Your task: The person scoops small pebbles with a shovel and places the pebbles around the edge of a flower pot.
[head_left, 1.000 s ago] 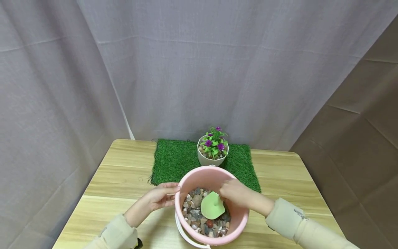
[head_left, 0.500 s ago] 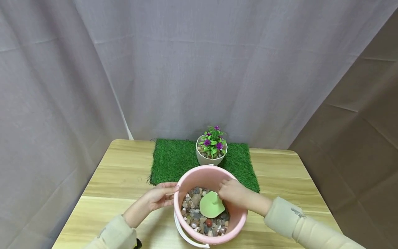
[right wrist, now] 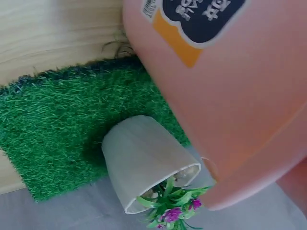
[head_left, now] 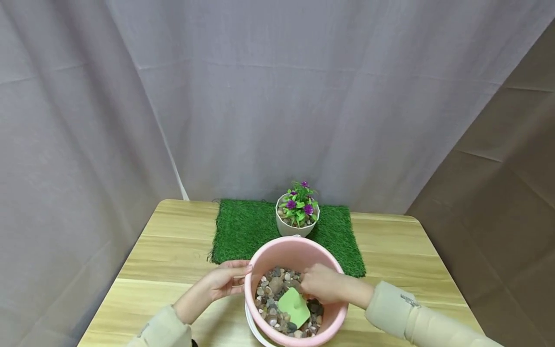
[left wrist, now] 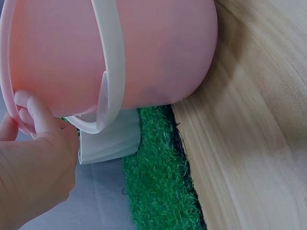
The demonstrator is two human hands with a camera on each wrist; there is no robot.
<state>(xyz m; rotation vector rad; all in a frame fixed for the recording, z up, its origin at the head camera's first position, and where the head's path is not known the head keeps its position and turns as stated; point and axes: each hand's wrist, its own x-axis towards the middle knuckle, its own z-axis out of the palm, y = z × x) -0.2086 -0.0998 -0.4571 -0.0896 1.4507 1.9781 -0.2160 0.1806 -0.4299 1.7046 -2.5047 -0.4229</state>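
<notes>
A pink bucket (head_left: 277, 258) stands near the table's front, its bottom covered with mixed pebbles (head_left: 274, 288). My left hand (head_left: 223, 280) grips its left rim, fingers on the outer wall (left wrist: 53, 62) and thumb across the edge. Inside the bucket, my right hand (head_left: 322, 284) is curled at the handle end of a light green shovel (head_left: 294, 308). The shovel's blade lies over the pebbles, and my hand hides its grip. In the right wrist view the bucket wall (right wrist: 225, 91) blocks the right hand's work.
Behind the bucket a white flowerpot (head_left: 295, 230) with a purple-flowered plant (head_left: 299, 205) sits on a green turf mat (head_left: 243, 231). The bucket's white carrying handle (left wrist: 114, 52) hangs down its side. Wooden tabletop (head_left: 390, 250) extends to both sides, with grey curtain (head_left: 260, 120) behind.
The green shovel has turned and its blade has moved lower among the pebbles. My right hand has dipped with it. A red stone seen before no longer shows. The left hand keeps its hold.
</notes>
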